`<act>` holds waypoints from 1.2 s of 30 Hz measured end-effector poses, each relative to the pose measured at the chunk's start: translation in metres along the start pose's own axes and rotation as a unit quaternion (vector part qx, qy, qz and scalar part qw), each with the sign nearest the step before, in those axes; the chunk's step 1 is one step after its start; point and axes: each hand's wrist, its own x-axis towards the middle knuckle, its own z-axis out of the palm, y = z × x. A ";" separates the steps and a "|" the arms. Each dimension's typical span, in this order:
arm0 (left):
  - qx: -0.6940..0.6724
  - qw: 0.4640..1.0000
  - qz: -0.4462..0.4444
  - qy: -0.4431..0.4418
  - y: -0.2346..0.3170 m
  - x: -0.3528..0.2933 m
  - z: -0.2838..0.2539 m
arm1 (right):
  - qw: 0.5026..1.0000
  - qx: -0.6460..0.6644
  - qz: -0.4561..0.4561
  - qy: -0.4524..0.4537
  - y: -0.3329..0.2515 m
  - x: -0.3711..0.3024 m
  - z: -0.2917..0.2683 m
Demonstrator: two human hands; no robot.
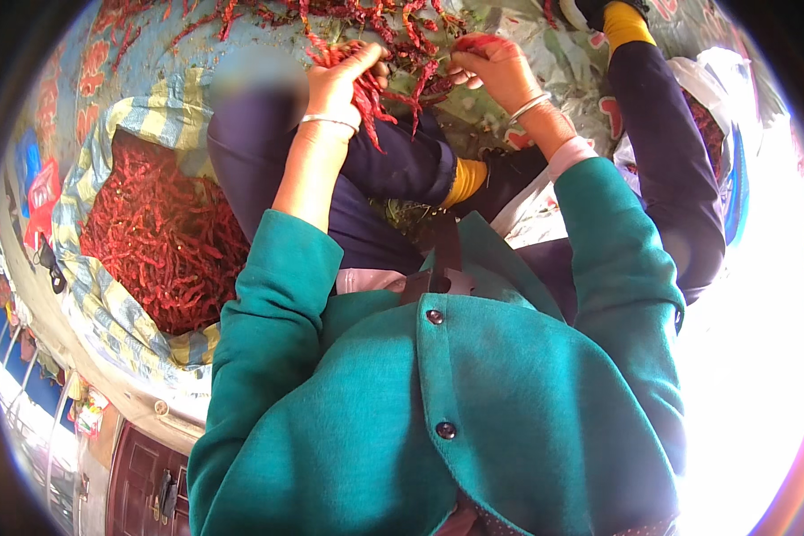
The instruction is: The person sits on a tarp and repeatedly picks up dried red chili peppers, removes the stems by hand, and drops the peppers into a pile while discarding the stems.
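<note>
My left hand (338,82) is closed around a bunch of dried red chilies (369,100), whose tips hang down below the fingers. Just to the right, my right hand (500,73) has its thumb and fingers pinched together beside more hanging chilies (424,82). Whatever sits between those right fingertips is too small to make out. Beyond both hands, loose dried chilies (402,25) with stems lie strewn over the ground sheet (268,43).
On the left stands a checked sack (116,299) with its mouth spread around a heap of red chilies (165,241). A white bag (724,80) with chilies inside is by my right leg. My bent legs (657,134) frame the work area. A brown door (138,478) shows lower left.
</note>
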 end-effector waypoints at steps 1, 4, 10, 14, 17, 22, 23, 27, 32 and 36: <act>0.023 1.000 0.004 -0.011 -0.005 0.001 0.003 | 1.000 -0.018 0.006 -0.001 -0.009 -0.002 0.000; -0.019 0.998 -0.039 -0.039 -0.017 -0.005 0.018 | 0.993 -0.109 -0.038 -0.007 -0.021 -0.012 0.015; 0.076 0.997 0.009 -0.019 -0.023 -0.012 0.026 | 0.970 -0.212 -0.116 -0.014 -0.003 -0.023 0.037; 0.078 0.993 0.083 0.026 -0.026 -0.011 0.029 | 0.987 -0.151 -0.057 0.022 -0.008 -0.019 0.040; 0.067 0.988 0.128 0.049 -0.024 -0.012 0.032 | 0.996 -0.081 -0.008 0.035 -0.022 -0.021 0.041; -0.091 0.993 0.077 0.016 -0.024 -0.005 0.022 | 0.931 0.329 0.112 0.110 -0.019 -0.015 0.029; -0.135 0.988 0.067 0.012 -0.019 -0.003 0.015 | 0.913 0.372 0.101 0.134 0.002 -0.007 0.004; -0.065 0.995 0.069 0.006 -0.005 -0.001 0.000 | 0.991 -0.090 0.099 0.011 -0.014 -0.012 -0.023; -0.124 0.991 0.047 0.015 0.000 -0.010 0.019 | 0.798 -0.544 -0.252 0.061 0.013 0.006 -0.001; -0.123 0.992 0.030 0.006 -0.004 -0.012 0.019 | 0.776 -0.561 -0.284 0.053 0.020 0.018 0.015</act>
